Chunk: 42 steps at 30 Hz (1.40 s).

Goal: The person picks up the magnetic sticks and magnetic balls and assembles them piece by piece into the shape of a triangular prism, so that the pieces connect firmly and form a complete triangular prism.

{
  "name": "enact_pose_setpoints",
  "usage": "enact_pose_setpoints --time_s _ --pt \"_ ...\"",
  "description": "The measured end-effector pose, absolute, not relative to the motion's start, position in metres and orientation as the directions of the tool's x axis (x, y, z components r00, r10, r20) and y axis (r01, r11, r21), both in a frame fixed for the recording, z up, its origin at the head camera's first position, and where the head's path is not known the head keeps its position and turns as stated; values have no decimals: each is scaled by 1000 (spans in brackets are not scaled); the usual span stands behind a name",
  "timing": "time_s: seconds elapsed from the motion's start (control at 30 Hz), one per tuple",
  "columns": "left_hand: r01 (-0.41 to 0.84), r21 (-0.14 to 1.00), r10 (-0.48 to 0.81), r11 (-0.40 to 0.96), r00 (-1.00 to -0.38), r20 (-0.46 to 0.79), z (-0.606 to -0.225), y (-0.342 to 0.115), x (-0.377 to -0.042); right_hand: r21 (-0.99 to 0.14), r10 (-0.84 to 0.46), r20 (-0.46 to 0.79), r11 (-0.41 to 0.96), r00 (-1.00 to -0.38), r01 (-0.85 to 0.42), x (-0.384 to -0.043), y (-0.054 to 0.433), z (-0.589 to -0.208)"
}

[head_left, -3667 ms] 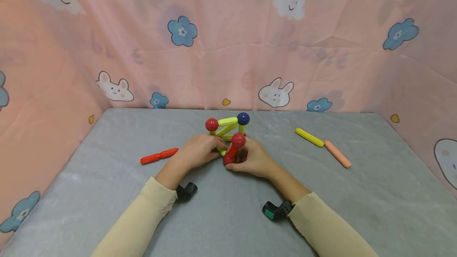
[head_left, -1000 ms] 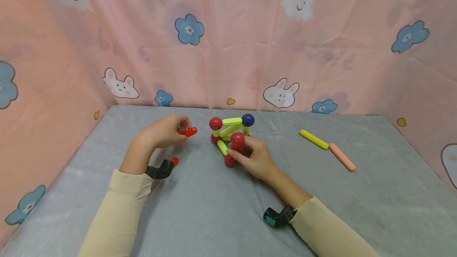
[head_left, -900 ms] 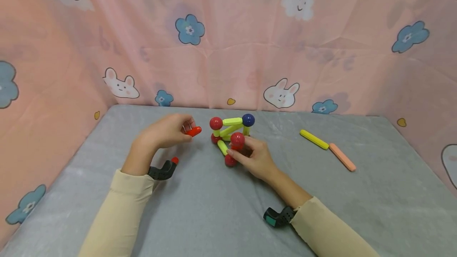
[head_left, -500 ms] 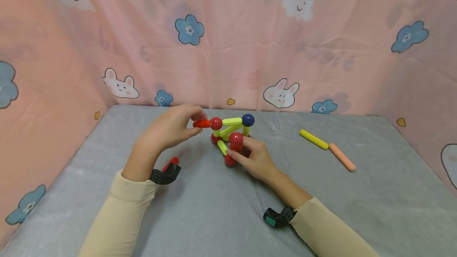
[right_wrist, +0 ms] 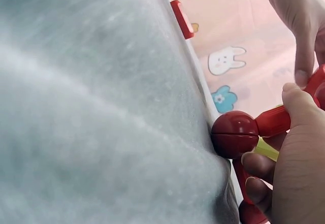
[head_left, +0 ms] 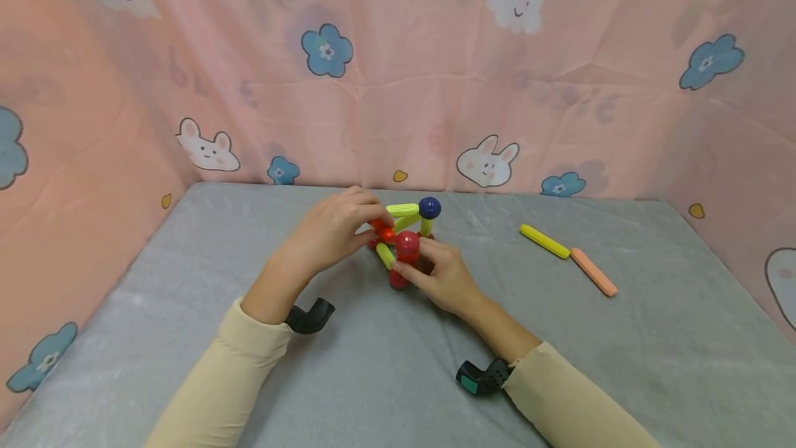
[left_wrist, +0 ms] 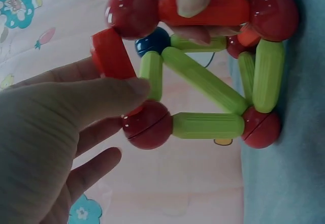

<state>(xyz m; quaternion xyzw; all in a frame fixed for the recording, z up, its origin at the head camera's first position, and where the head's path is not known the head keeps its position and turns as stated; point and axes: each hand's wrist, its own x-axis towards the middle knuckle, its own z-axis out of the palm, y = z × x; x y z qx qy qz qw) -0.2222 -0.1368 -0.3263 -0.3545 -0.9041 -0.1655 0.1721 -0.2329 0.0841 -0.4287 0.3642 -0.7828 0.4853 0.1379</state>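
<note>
A frame of magnetic rods and balls stands mid-table, with a blue ball [head_left: 429, 208], red balls [head_left: 407, 242] and yellow-green rods [left_wrist: 208, 126]. My left hand [head_left: 338, 230] pinches a red magnetic rod [left_wrist: 112, 56] between thumb and fingers at the top of the frame. One end of that rod lies at the near top red ball [left_wrist: 132, 13]; the thumb partly covers its other end by another red ball [left_wrist: 147, 125]. My right hand [head_left: 444, 275] grips an upright red rod [left_wrist: 228, 10] that joins the near top ball to a lower red ball [left_wrist: 274, 13].
To the right, a yellow rod [head_left: 544, 241] and a peach rod [head_left: 593, 272] lie nearly end to end on the grey cloth [head_left: 398, 379]. Another red rod [right_wrist: 182, 19] lies on the cloth in the right wrist view; the left arm hides it in the head view.
My left hand picked up one of two red rods at the left, brought it to the frame's left top ball, then swung it toward the near top ball. My right hand keeps its grip.
</note>
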Motion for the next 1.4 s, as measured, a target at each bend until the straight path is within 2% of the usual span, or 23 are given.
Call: enact_pose_setpoints --time_s 0.4,0.7,0.8,1.1,1.4 --pt "718 181 576 672 -660 483 -331 -135 -227 -616 -447 611 250 -653 -747 -235 85 -430" --pt "719 63 596 692 -619 511 -336 -130 -229 -602 -447 610 274 -654 -750 -234 86 -431" --pt "716 57 592 696 -618 517 -337 -129 -229 -603 -447 606 282 -658 -746 -233 86 -430" --pt "687 152 547 711 -675 495 -336 -133 -229 -603 -457 604 272 -652 -750 -234 84 -431" --pt "582 226 470 781 -786 401 -329 -146 -227 -611 -497 572 273 -653 -743 -237 86 -435"
